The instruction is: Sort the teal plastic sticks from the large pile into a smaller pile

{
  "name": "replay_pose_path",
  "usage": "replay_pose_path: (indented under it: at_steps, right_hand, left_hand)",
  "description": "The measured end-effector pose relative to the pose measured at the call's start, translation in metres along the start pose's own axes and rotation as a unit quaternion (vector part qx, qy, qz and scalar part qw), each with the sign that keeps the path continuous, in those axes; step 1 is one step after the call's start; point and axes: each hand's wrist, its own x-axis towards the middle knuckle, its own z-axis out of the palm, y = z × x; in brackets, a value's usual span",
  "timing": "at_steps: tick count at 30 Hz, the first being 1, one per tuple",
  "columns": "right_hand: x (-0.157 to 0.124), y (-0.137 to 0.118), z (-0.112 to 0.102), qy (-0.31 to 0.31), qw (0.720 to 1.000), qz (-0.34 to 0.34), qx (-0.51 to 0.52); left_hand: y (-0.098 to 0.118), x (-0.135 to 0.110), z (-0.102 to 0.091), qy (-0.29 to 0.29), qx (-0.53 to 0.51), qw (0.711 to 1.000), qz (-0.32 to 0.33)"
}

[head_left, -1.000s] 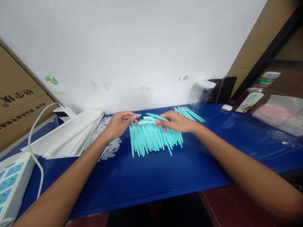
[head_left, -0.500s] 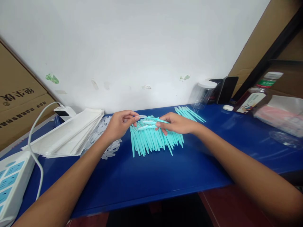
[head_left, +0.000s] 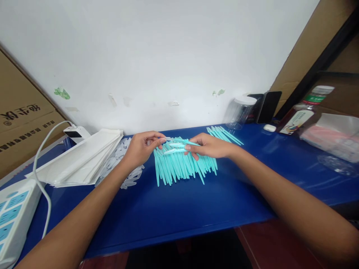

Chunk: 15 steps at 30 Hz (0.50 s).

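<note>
Pinched in left hand (head_left: 144, 147): small clear cap (head_left: 169, 138). Held in right hand (head_left: 206, 145): few teal plastic sticks (head_left: 181, 150), lying sideways, pointing left, top one nearest cap.

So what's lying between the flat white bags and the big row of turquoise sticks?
In the head view, a pile of small translucent pieces lies between the white bags and the turquoise sticks, partly hidden by the left forearm.

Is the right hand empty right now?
No, the right hand holds slim turquoise sticks between its fingers, near the larger turquoise pile.
</note>
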Motion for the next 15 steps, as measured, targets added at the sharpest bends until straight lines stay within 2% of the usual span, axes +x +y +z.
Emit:
replay_pose_path:
  at_steps: [7,15]
  right_hand:
    - [0.001,-0.001,0.001,-0.009,1.0,-0.008,0.002]
    - [0.001,0.001,0.0,-0.005,1.0,-0.011,-0.003]
  left_hand:
    - [0.0,-0.001,0.004,0.016,-0.025,0.999,0.013]
    - [0.01,-0.003,0.006,0.024,-0.107,0.992,-0.06]
